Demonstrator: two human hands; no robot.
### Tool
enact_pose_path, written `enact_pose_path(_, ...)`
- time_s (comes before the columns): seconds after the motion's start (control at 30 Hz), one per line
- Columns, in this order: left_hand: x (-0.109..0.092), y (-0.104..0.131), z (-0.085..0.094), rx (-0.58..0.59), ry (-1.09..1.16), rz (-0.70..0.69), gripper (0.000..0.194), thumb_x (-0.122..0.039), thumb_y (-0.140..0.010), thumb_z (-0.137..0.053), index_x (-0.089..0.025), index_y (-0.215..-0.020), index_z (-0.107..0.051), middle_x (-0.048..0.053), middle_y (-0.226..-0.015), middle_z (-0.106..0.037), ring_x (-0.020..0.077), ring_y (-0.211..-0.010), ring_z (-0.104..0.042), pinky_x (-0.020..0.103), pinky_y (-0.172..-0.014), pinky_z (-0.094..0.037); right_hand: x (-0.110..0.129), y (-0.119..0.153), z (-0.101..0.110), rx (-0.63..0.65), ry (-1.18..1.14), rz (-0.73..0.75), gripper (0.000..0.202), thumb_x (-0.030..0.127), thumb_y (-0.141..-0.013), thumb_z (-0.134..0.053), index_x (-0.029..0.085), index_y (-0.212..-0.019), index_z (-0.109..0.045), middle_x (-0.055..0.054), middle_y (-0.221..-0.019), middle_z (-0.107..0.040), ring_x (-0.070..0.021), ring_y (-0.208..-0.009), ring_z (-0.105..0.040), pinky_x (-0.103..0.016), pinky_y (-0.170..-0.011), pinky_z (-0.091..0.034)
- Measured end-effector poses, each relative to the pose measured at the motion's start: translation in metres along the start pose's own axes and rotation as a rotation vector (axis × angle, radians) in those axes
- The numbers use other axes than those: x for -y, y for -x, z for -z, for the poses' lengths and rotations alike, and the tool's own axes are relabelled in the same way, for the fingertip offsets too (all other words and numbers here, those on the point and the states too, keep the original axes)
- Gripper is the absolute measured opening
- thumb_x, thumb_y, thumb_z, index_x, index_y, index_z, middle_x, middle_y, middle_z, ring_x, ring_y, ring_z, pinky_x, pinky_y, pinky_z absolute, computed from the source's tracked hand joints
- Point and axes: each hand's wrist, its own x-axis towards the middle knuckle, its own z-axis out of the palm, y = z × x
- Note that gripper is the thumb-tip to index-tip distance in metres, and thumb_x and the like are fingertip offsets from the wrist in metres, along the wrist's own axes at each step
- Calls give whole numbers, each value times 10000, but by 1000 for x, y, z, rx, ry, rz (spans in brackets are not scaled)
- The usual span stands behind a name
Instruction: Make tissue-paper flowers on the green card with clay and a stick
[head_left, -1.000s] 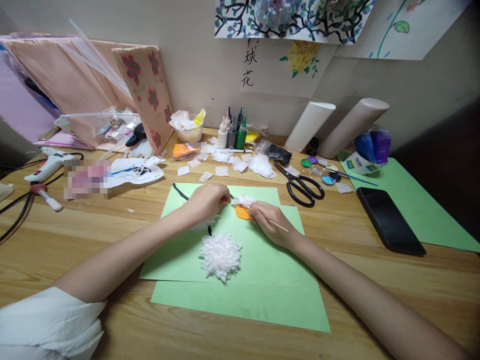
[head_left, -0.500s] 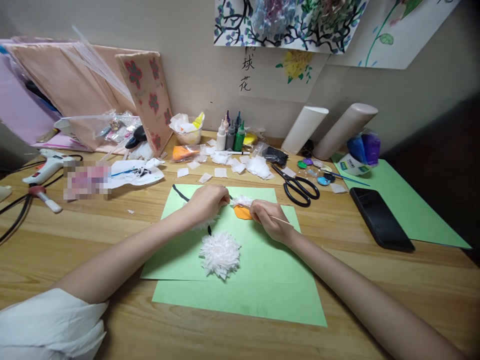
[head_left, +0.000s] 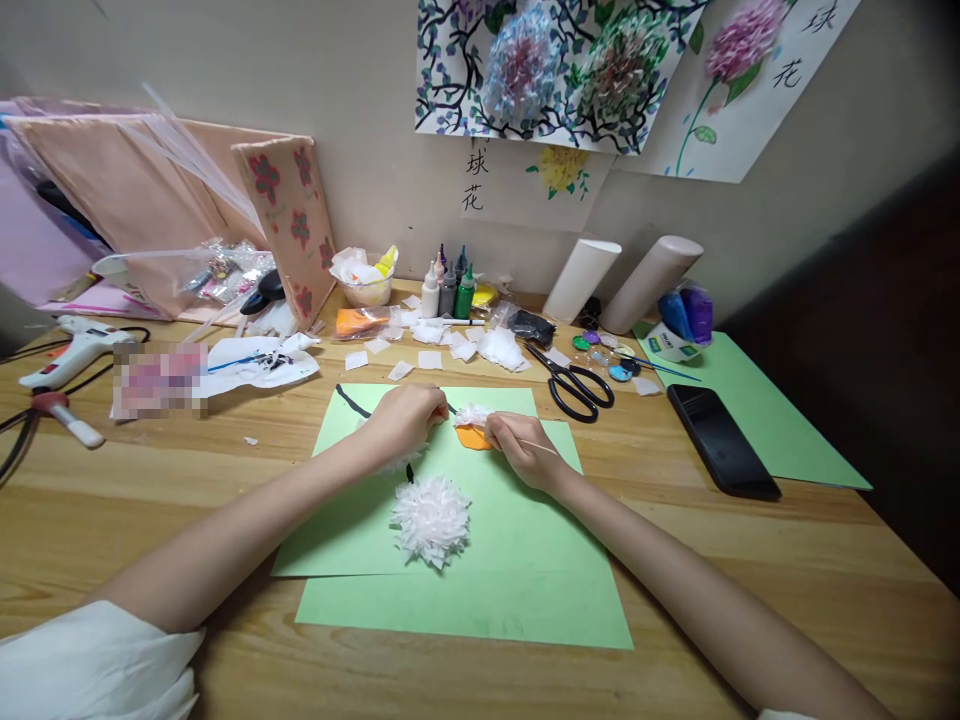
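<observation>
My right hand (head_left: 527, 452) is closed around a thin wooden stick (head_left: 541, 447), whose tip is hidden behind my fingers. It rests beside an orange piece (head_left: 472, 438) with a small tuft of white paper petals (head_left: 472, 414) on it. My left hand (head_left: 412, 415) is bent over the green sheet (head_left: 517, 540), its fingers pinched together; what they hold, if anything, is hidden. A second white flower is mostly covered by my left wrist. Below lies a large fluffy white paper flower (head_left: 431, 522), with a black stem (head_left: 352, 402) running across the sheet's upper left.
Black scissors (head_left: 574, 385) lie behind the sheet near white paper squares (head_left: 430, 360). Paint bottles (head_left: 448, 292) stand by the wall. A phone (head_left: 721, 440) lies at right, a hot glue gun (head_left: 75, 355) with its cable at left.
The camera view has tilted up a little, showing more of the pictures on the wall. Both hands stay nearly in the same place over the green sheet.
</observation>
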Motion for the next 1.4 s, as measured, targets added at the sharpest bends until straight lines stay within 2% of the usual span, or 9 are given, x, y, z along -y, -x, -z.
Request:
enact_pose_path(0.2, -1, 1, -2, -22, -36, -20, 236, -138, -796, -440, -187, -820, -670, 58, -857, -687, 203, -799, -610, 272, -621, -410, 2, -3, -2, -17, -87, -175, 440, 443, -966, -254, 214, -595, -314, 31, -546, -341, -119, -502, -328, -266, -527, -291)
enact_pose_path(0.5, -2, 1, 0, -12, -20, -28, 239, -117, -787, -442, -181, -820, -671, 64, -856, -688, 194, -794, -614, 263, -631, -424, 1, 1, -3, 1, 45, 56, 440, 402, -978, -216, 211, -615, -374, 11, -572, -406, -138, -566, -408, -278, -581, -335)
enact_pose_path(0.7, 1, 1, 1, -12, 25, -30, 260, -96, -761, -431, -181, -810, -671, 61, -844, -693, 184, -763, -610, 262, -631, -428, 3, -2, -2, 32, 36, 27, 423, 402, -977, -241, 208, -644, -417, 0, -601, -461, -142, -594, -439, -277, -591, -353)
enact_pose_path(0.9, 5, -2, 2, 22, 95, 19, 226, -129, -776, -465, -188, -824, -678, 46, -836, -697, 184, -757, -613, 260, -631, -418, 4, -5, 0, -12, -109, -133, 428, 396, -976, -255, 210, -604, -356, 16, -567, -412, -126, -540, -403, -269, -553, -330)
enact_pose_path(1.23, -10, 2, 11, 81, 39, 111, 225, -132, -835, -462, -198, -812, -675, 37, -844, -690, 179, -803, -622, 250, -663, -412, 5, 0, 2, -49, -221, -87, 417, 355, -977, -249, 204, -598, -339, 19, -555, -376, -123, -522, -375, -272, -540, -310)
enact_pose_path(1.33, -1, 1, 19, 67, 43, 133, 198, -209, -860, -485, -216, -831, -680, 26, -865, -686, 171, -802, -618, 246, -647, -403, 5, 1, 1, -62, -187, -30, 407, 334, -977, -243, 205, -601, -331, 20, -551, -362, -126, -521, -368, -271, -535, -302)
enact_pose_path(1.4, 12, -1, 26, -37, -17, 245, 176, -263, -865, -509, -205, -868, -675, 41, -910, -677, 191, -847, -609, 259, -661, -404, 4, 2, 0, -83, -155, -4, 412, 319, -978, -231, 205, -596, -334, 21, -540, -357, -127, -520, -370, -269, -532, -299)
